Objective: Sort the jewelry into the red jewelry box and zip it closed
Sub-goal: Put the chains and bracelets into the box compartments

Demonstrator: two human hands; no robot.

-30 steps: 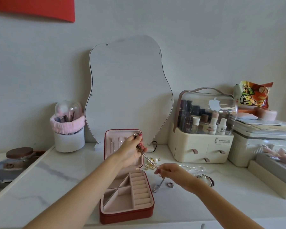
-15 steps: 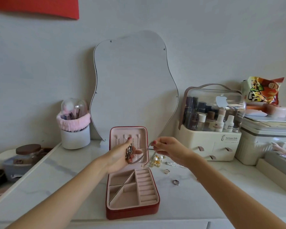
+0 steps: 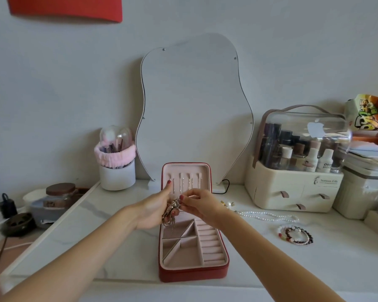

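Together, both hands (image 3: 155,211) (image 3: 200,204) pinching necklace (image 3: 172,211)

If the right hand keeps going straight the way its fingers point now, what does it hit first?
The right hand points left, toward the left hand. It would first meet the bunched chain jewelry held there, which its fingertips seem to touch already. Depth is hard to judge from this single view.

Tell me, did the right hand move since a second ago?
Yes. The right hand went from the tabletop right of the red jewelry box up to its open lid, meeting the left hand at the necklace.
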